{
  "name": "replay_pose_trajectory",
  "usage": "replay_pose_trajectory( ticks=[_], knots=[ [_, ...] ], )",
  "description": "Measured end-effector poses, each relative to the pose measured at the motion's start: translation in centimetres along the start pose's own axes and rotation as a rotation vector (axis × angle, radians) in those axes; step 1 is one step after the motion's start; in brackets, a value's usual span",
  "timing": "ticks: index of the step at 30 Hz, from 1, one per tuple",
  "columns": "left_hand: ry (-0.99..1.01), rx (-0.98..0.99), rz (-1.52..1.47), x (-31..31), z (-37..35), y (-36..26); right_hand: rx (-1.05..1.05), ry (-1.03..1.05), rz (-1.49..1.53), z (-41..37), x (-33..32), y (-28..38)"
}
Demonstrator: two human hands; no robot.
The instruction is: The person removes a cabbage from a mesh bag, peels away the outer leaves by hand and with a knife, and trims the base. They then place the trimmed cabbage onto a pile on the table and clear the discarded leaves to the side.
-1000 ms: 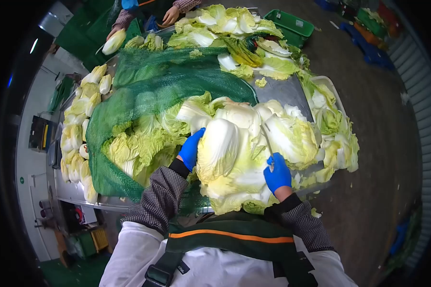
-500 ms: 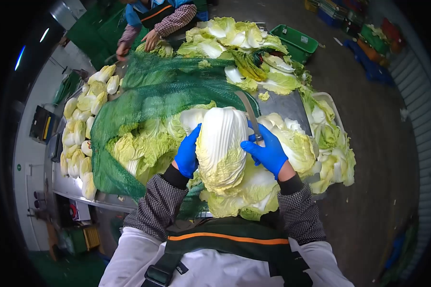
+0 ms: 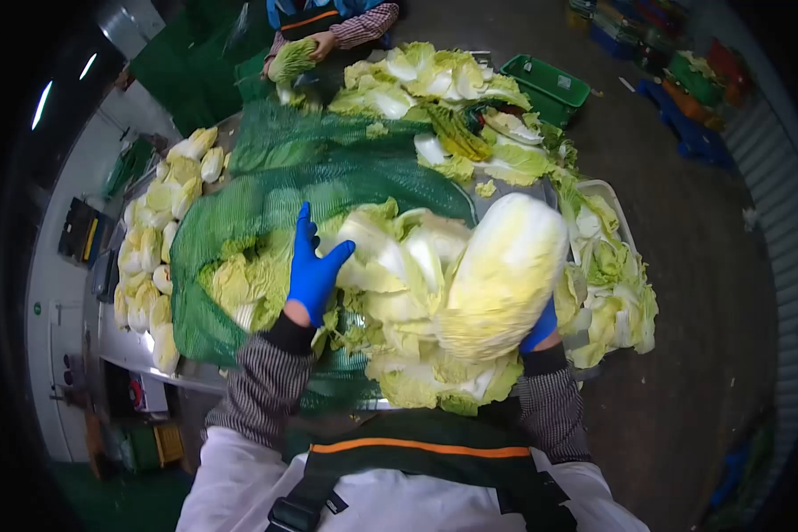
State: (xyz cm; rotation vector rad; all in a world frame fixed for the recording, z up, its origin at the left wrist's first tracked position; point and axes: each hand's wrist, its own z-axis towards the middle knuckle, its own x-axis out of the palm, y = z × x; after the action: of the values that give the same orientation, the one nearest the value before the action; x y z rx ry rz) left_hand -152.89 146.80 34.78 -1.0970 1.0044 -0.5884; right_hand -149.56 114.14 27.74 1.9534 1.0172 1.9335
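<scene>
A large pale cabbage (image 3: 505, 279) is held up by my right hand (image 3: 541, 326), whose blue glove shows only at the cabbage's lower right side; its fingers are hidden behind it. My left hand (image 3: 315, 270), also in a blue glove, is empty with thumb and fingers spread, above the opening of the green mesh bag (image 3: 213, 222). Cabbages (image 3: 248, 284) show inside that opening. Loose leaves (image 3: 390, 275) lie between my hands. The knife is out of sight.
Across the work surface, another person's hands (image 3: 321, 46) hold a green leafy piece (image 3: 291, 62). Trimmed cabbages (image 3: 142, 253) line the left edge. Leaves (image 3: 434, 71) are heaped at the back, near a green crate (image 3: 545, 89). A white-rimmed bin (image 3: 616, 202) of leaves stands right.
The cabbage has moved right and tilted, now with my right hand only. My left hand has let go and moved left, opening. The other person has lifted a leafy piece.
</scene>
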Motion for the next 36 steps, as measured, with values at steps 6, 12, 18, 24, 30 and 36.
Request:
replay_pose_trajectory(
  ticks=[6, 12, 18, 24, 30, 36],
  knots=[
    [0.542, 0.027, -0.258, 6.6, -4.4, -6.2, -0.184, -0.133, -0.938, -0.3, 5.6, -1.2],
    [0.484, 0.051, -0.463, 6.6, -4.6, -2.2, -0.204, -0.15, -1.401, -1.5, 8.9, -0.7],
    [0.539, 0.108, -0.462, 4.6, -4.3, -2.6, -0.266, -0.097, -1.427, -2.2, 10.5, -0.2],
    [0.687, -0.143, -0.697, 2.1, -5.4, -2.9, -0.057, -0.21, -1.232, 0.6, 5.7, -0.3],
    [0.717, -0.516, -1.111, 1.4, -6.2, 1.3, 0.118, 0.005, -1.392, 0.8, 6.8, 2.4],
    [0.577, -0.594, -1.105, 2.3, -5.4, -0.8, 0.124, 0.182, -0.979, -0.1, 9.3, 1.0]
  ],
)
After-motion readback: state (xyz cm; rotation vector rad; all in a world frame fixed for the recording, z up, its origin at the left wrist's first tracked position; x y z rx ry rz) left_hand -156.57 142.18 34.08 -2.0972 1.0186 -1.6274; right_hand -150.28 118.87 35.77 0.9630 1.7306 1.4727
